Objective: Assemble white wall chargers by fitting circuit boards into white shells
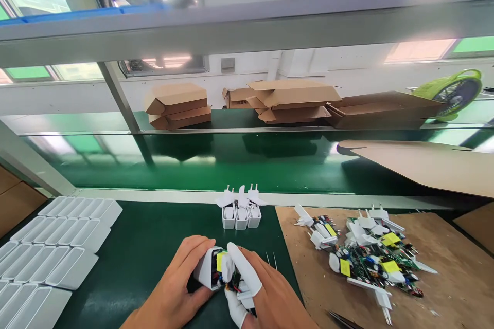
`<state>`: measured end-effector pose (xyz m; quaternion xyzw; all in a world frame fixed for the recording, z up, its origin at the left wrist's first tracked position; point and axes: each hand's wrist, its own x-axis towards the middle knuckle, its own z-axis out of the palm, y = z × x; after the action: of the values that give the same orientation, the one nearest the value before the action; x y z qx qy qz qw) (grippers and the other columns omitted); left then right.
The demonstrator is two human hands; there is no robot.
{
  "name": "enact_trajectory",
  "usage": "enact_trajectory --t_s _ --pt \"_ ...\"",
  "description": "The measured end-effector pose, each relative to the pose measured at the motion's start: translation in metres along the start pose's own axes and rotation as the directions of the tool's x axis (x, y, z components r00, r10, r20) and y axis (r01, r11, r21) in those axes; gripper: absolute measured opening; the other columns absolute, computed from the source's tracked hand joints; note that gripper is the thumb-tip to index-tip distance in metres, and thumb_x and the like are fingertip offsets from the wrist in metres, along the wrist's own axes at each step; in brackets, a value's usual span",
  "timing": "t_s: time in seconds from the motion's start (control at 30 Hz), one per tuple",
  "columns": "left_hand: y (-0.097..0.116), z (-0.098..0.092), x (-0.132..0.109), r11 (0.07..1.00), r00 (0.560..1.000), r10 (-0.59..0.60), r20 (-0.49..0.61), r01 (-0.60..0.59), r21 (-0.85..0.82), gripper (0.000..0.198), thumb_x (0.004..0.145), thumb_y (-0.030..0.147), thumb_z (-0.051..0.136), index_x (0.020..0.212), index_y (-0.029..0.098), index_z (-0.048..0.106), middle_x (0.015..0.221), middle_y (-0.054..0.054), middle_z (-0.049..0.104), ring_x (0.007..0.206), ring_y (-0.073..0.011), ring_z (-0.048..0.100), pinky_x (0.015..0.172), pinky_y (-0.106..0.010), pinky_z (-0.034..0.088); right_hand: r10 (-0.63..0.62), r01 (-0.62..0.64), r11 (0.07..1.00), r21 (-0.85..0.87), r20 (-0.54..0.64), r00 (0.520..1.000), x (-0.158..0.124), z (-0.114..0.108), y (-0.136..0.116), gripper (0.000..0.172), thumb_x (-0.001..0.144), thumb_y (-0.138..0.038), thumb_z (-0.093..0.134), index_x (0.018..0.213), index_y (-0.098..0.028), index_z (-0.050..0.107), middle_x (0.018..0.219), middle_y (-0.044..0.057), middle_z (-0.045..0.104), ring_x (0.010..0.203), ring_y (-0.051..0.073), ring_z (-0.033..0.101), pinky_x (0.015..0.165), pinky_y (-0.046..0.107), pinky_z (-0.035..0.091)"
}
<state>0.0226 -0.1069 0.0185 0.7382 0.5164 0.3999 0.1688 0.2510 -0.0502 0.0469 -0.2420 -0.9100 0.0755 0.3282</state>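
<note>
My left hand (175,282) is closed around a white plastic charger housing (204,270), low in the middle of the view. A circuit board with a yellow label (219,261) sits partly inside the open end of that housing. My right hand (272,290), with white covers on thumb and forefinger, grips the board's other end; the fingers hide much of it. Two thin metal points (271,261) stick out behind this hand. Just beyond both hands stand three white housings (241,222) with boards and plug pieces in them.
Rows of white housings (83,264) lie at left. On a cardboard sheet (451,288) at right are piled circuit boards (370,252) with plugs, and a dark pointed tool (341,320). Behind run a green belt (231,164), cardboard boxes (297,100) and a metal crossbar (247,31).
</note>
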Motion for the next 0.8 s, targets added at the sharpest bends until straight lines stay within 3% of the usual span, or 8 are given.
enact_trajectory --t_s 0.17,0.37,0.5,0.57,0.7,0.8 --pt "0.001 0.001 -0.001 0.999 0.999 -0.033 -0.008 0.033 -0.006 0.060 0.094 0.015 0.068 0.149 0.031 0.049 0.139 -0.013 0.063 0.128 -0.0312 0.063 0.108 -0.044 0.057 0.043 -0.045 0.999 0.022 0.083 0.996 0.003 -0.009 -0.005 0.078 0.084 -0.007 0.048 0.160 -0.014 0.031 0.133 0.017 0.071 0.115 0.030 0.072 0.100 0.041 0.061" --pt "0.002 0.001 -0.001 1.000 1.000 -0.027 -0.004 0.027 -0.005 0.065 0.092 0.014 0.072 0.151 0.033 0.050 0.136 -0.011 0.066 0.126 -0.0311 0.060 0.109 -0.047 0.054 0.057 -0.069 0.995 0.073 0.165 0.985 0.005 -0.010 -0.006 0.068 0.085 -0.007 0.051 0.153 -0.016 0.043 0.134 0.016 0.069 0.108 0.030 0.071 0.093 0.042 0.062" --pt "0.005 0.002 -0.002 0.987 0.992 -0.032 0.123 0.051 -0.155 0.072 0.091 0.017 0.073 0.156 0.033 0.047 0.132 -0.010 0.071 0.117 -0.0294 0.066 0.101 -0.042 0.058 0.059 -0.082 0.971 0.225 0.109 0.992 0.005 -0.012 -0.002 0.049 0.094 -0.024 0.062 0.142 -0.021 0.054 0.116 0.012 0.072 0.096 0.026 0.071 0.082 0.038 0.063" --pt "0.009 0.003 -0.002 0.959 0.980 -0.060 0.187 0.109 -0.262 0.073 0.092 0.017 0.068 0.159 0.032 0.043 0.130 -0.009 0.073 0.113 -0.0268 0.071 0.099 -0.037 0.060 0.095 -0.115 0.942 0.315 0.080 0.992 0.006 -0.015 0.001 0.039 0.097 -0.021 0.057 0.136 -0.025 0.060 0.110 0.009 0.071 0.095 0.023 0.070 0.083 0.035 0.063" --pt "0.015 0.003 0.002 0.878 0.975 -0.101 0.198 0.181 -0.442 0.065 0.093 0.017 0.064 0.154 0.030 0.047 0.131 -0.010 0.074 0.114 -0.0265 0.075 0.099 -0.037 0.061 0.054 -0.120 0.936 0.330 0.202 0.978 0.005 -0.014 0.007 0.047 0.091 -0.010 0.058 0.133 -0.029 0.066 0.140 0.009 0.063 0.127 0.023 0.065 0.108 0.036 0.056" --pt "0.015 0.000 0.003 0.845 0.979 -0.154 0.135 0.201 -0.495 0.062 0.090 0.017 0.067 0.148 0.030 0.051 0.134 -0.010 0.071 0.120 -0.0271 0.073 0.104 -0.039 0.059 0.008 -0.092 0.951 0.295 0.275 0.961 0.002 -0.005 0.012 0.050 0.092 -0.008 0.058 0.137 -0.029 0.064 0.141 0.009 0.065 0.126 0.022 0.068 0.106 0.032 0.057"
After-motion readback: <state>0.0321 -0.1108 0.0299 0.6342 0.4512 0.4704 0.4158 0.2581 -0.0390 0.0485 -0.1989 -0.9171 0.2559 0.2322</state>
